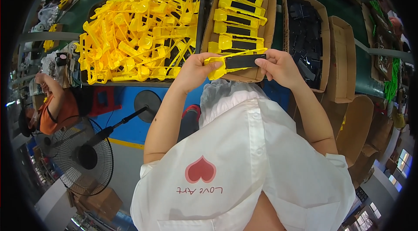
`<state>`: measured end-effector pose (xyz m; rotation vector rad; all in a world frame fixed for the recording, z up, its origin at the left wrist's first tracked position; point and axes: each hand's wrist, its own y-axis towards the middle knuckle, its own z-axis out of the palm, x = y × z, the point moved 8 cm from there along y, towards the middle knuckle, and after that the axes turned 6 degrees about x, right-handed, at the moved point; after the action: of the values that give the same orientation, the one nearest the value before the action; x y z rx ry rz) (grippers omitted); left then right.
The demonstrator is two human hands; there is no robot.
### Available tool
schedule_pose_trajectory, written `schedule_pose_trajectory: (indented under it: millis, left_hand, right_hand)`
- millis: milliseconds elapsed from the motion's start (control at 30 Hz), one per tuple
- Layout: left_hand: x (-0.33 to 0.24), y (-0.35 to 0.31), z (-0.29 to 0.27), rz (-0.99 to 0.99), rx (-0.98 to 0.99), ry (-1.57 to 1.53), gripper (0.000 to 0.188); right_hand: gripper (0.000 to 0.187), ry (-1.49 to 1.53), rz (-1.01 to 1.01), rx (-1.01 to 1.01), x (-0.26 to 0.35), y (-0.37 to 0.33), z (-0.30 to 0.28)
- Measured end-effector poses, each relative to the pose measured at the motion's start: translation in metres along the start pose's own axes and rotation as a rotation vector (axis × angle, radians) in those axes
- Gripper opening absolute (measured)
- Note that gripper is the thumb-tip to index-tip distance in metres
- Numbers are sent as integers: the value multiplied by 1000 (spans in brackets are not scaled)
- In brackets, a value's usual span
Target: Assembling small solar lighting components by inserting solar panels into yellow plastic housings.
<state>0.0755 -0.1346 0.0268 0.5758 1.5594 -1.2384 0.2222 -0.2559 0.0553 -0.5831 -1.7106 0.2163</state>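
Between my hands, over the near end of a cardboard box, is a yellow plastic frame with a flat black plate lying along it. My left hand grips the frame's wider left end between thumb and fingers. At its other end my right hand pinches the frame and the black plate, the thumb on the plate's tip. Several similar yellow frames with black plates lie in a row in the box just beyond. Parts of my fingertips are hidden behind the piece.
A dark crate heaped with loose yellow frames stands on the left. Right of my box, another carton holds black plates, with a narrow carton beside it. A standing fan and a person in orange are at left.
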Motion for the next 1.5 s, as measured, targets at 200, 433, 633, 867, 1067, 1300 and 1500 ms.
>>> schedule_pose_trajectory:
  millis: [200,433,633,867,1067,1300,1500]
  left_hand:
    - [7,0,1,-61,66,-93,19]
    - [13,5,-5,-75,31,-136,18]
    - [18,12,-10,-89,-106,117,17]
    - [21,17,1,-65,26,-93,19]
    - [27,20,7,-75,23,-35,19]
    - [0,28,21,257,37,739,16]
    - [15,69,69,108,38,1176,29]
  right_hand:
    - [19,-82,74,-2,3,2,7]
    - [28,-415,64,-74,1,16,9]
    - [31,-533,-2,-118,13,19,7]
    - [29,-277,225,55,-14,24,2]
    - [36,-740,176,-141,-11,26,-2]
    - [42,-296,146,-56,-53,26,-4]
    - [48,-439,135,-135,-54,26,-8]
